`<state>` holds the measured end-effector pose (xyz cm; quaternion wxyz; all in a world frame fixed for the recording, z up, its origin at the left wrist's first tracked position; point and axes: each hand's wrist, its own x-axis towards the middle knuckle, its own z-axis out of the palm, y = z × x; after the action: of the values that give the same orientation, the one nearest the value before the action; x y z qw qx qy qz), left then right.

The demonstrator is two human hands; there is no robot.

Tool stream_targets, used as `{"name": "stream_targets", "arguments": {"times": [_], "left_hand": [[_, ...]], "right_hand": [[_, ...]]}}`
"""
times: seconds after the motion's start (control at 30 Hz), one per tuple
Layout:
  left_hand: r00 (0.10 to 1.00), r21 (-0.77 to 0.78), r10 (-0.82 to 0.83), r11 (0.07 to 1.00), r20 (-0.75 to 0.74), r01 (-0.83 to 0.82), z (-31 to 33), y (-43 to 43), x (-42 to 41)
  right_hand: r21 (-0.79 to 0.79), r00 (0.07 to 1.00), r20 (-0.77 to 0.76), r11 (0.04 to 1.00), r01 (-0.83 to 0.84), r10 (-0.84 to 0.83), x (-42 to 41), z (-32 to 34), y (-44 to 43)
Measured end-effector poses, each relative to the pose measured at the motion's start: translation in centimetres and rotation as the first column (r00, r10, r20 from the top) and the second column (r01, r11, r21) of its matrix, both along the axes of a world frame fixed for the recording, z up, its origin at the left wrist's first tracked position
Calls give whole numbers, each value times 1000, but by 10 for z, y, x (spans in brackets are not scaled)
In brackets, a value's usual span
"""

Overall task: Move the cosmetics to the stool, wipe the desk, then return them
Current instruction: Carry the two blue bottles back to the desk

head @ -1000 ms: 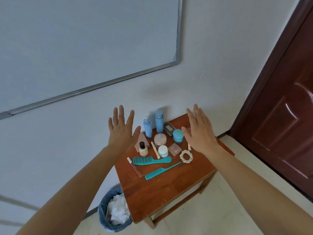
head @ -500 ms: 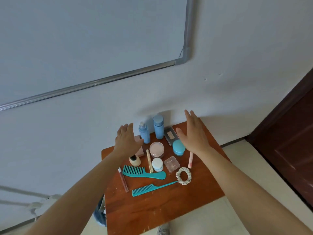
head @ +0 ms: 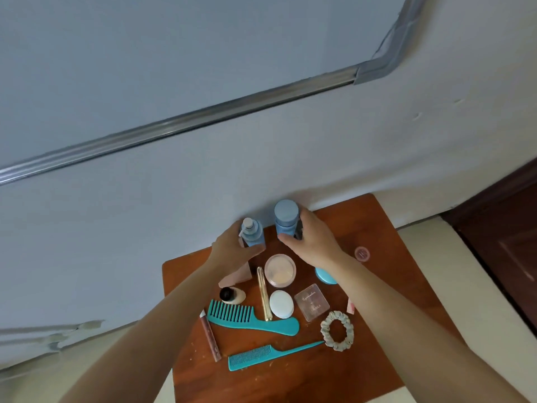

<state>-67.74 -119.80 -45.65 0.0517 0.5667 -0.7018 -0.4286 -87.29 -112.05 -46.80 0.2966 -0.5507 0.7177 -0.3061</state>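
Teal jar (head: 324,277) half hidden under right hand (head: 315,242) gripping blue bottle (head: 286,216).

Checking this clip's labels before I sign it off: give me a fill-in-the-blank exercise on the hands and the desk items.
The left hand grips the pump bottle and the right hand the capped bottle; both bottles are ___.
The scrunchie lies to the ___ of the tail comb.
The desk stands against the ___.
Missing words: blue; right; wall.
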Motion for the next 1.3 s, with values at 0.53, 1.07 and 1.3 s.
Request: {"name": "stream_targets", "arguments": {"times": [0.53, 1.07, 1.3], "left_hand": [[943, -330, -121, 944, -311, 12, 78, 27, -69], [379, -472, -666, 733, -642, 489, 270, 384, -342], [100, -450, -749, 493, -655, 745, 277, 628, -428]], "right_hand": [[-176, 951, 174, 942, 285, -255, -69, 89, 72], [-541, 520, 151, 370, 755, -840, -215, 240, 545], [-545, 138, 262, -29, 838, -955, -213, 246, 800]]}}
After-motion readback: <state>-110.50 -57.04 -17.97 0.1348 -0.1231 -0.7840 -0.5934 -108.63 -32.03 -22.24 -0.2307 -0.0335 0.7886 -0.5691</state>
